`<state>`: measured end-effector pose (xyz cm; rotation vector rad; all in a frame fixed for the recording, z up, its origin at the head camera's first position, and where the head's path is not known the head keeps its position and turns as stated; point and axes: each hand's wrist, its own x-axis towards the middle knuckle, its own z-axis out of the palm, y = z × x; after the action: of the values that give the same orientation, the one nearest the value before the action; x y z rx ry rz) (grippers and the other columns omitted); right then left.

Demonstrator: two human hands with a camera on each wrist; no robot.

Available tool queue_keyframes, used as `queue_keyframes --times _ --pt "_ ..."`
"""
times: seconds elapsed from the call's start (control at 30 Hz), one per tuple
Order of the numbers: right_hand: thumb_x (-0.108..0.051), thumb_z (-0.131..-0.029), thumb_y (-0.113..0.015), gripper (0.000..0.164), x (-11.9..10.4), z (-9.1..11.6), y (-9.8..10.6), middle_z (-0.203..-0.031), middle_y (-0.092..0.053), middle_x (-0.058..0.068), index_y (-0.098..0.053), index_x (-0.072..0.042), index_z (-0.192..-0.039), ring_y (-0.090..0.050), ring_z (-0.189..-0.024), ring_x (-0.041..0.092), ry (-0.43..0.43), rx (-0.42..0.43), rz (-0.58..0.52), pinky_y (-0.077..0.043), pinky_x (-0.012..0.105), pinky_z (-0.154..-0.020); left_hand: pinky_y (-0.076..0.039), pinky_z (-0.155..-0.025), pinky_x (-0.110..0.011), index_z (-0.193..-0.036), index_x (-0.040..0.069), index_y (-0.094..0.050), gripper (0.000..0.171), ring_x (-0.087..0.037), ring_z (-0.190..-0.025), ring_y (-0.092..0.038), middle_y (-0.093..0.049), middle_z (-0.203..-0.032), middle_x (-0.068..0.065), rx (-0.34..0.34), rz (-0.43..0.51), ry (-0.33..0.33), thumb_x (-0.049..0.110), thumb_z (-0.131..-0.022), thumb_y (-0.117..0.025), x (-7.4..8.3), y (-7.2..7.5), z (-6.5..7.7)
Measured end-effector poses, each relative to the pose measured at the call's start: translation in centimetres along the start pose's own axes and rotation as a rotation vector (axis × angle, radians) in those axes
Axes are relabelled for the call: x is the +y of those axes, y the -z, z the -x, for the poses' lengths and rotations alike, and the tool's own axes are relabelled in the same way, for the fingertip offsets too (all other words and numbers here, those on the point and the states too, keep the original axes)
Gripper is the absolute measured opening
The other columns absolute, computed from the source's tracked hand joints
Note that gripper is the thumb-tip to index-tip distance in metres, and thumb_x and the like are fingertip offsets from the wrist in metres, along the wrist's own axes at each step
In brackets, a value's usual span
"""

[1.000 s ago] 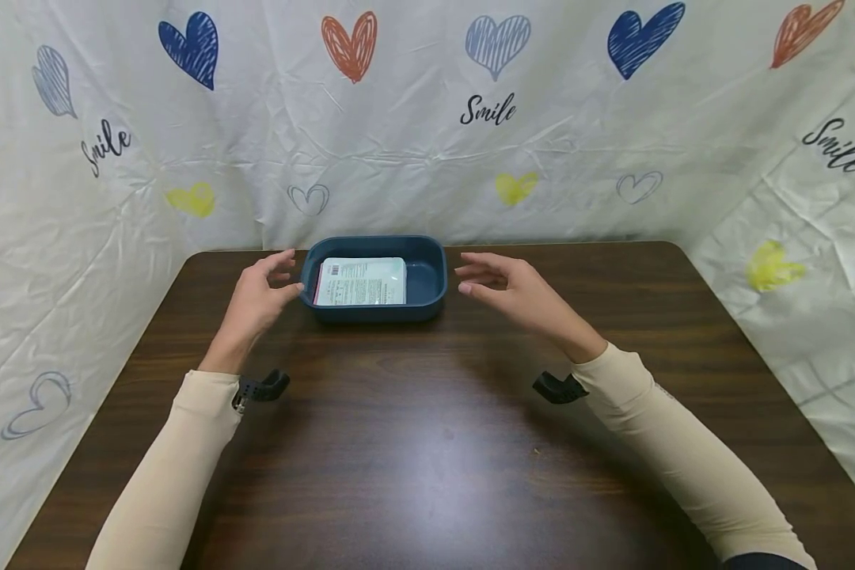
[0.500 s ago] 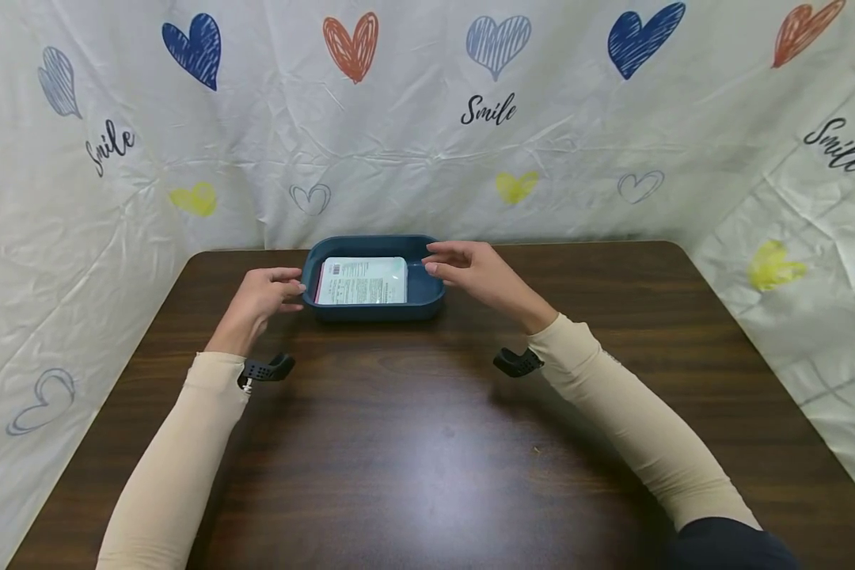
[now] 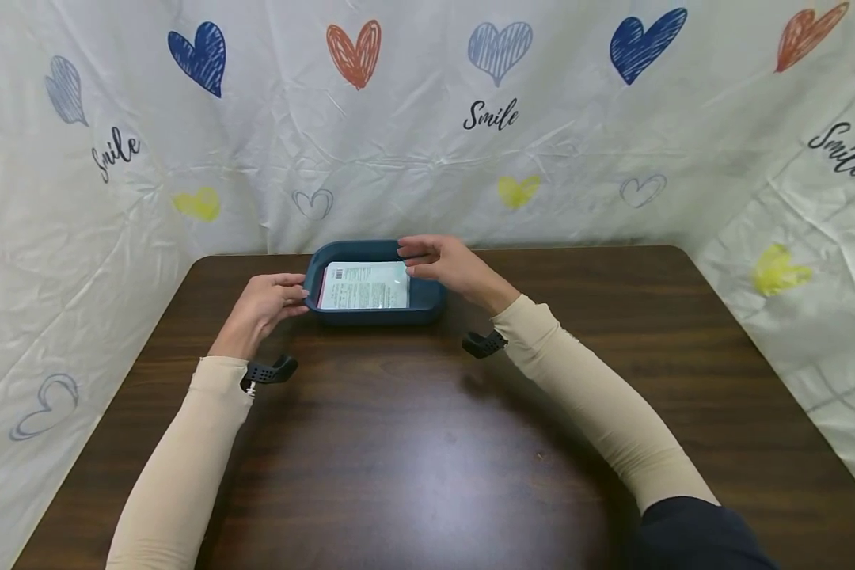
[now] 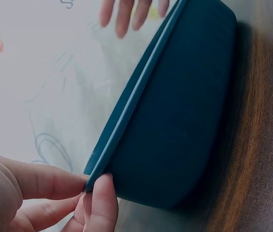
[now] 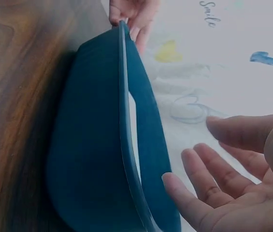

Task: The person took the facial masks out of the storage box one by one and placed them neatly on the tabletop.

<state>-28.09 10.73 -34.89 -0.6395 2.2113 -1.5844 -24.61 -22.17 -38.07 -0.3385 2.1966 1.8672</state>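
A dark blue plastic tub (image 3: 378, 318) with rounded corners stands at the back of the table. Inside its left part lies a flat white packet (image 3: 363, 289) with small print and a barcode, a pinkish-red edge showing beneath it. My left hand (image 3: 262, 305) pinches the tub's rim at the left end; the left wrist view shows thumb and fingertips meeting on that rim (image 4: 126, 108). Over the tub's right part, my right hand (image 3: 456, 269) hovers with fingers spread and nothing between them, its tips close to the packet's right edge. In the right wrist view the packet is mostly hidden by the tub wall.
The dark brown wooden table (image 3: 413, 427) extends in front of the tub. A white cloth (image 3: 406, 134) printed with hearts and "Smile" hangs close behind the tub and along both sides. Each wrist wears a black strap.
My right hand has moved left from beside the tub to over its right part. The left hand has closed in on the left rim and now pinches it.
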Motion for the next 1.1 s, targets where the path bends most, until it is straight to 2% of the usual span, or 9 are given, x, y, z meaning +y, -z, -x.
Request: queue_keyframes --times 0.23,0.4,0.57,0.87,1.1 --pt "0.005 -0.098 -0.060 0.057 0.8 -2.5 -1.3 -0.151 -0.048 0.019 -0.044 -0.004 -0.152 -0.047 -0.138 0.039 -0.007 -0.019 -0.032 -0.048 0.040 -0.109 -0.059 -0.084 -0.026 -0.149 -0.002 -0.047 0.050 -0.022 -0.097 -0.063 -0.046 -0.141 -0.024 -0.001 0.013 -0.006 0.000 -0.100 -0.058 -0.1 0.0 0.0" --pt "0.002 -0.099 -0.059 0.055 1.6 -3.5 -2.2 -0.152 -0.048 0.019 -0.044 -0.002 -0.152 -0.050 -0.137 0.035 -0.053 -0.018 -0.008 -0.045 0.046 -0.110 -0.059 -0.087 -0.027 -0.149 -0.002 -0.047 0.050 -0.021 -0.095 -0.063 -0.047 -0.141 -0.025 0.000 -0.002 -0.007 0.001 -0.100 -0.059 -0.1 -0.1 0.0" --pt "-0.005 -0.100 -0.062 0.052 1.7 -3.9 -2.8 -0.150 -0.051 0.016 -0.048 -0.005 -0.150 -0.056 -0.131 0.029 -0.097 0.003 0.013 -0.044 0.053 -0.109 -0.058 -0.090 -0.030 -0.148 -0.002 -0.047 0.049 -0.026 -0.102 -0.062 -0.047 -0.144 -0.026 0.003 -0.017 -0.007 0.002 -0.100 -0.059 0.0 0.1 0.0" --pt "-0.007 -0.101 -0.061 0.047 1.6 -3.9 -2.9 -0.150 -0.051 0.016 -0.051 -0.003 -0.147 -0.054 -0.132 0.028 -0.134 0.025 -0.015 -0.044 0.050 -0.110 -0.056 -0.097 -0.034 -0.150 0.000 -0.047 0.050 -0.028 -0.107 -0.060 -0.047 -0.146 -0.024 0.003 -0.028 0.009 0.003 -0.101 -0.058 0.2 0.1 0.1" --pt "-0.006 -0.101 -0.061 0.044 1.8 -3.8 -3.1 -0.147 -0.053 0.017 -0.053 0.000 -0.144 -0.055 -0.131 0.030 -0.135 0.046 -0.047 -0.045 0.050 -0.109 -0.057 -0.094 -0.033 -0.149 0.001 -0.048 0.049 -0.027 -0.105 -0.062 -0.048 -0.146 -0.023 0.006 -0.033 0.013 0.004 -0.101 -0.059 0.0 0.1 -0.1"
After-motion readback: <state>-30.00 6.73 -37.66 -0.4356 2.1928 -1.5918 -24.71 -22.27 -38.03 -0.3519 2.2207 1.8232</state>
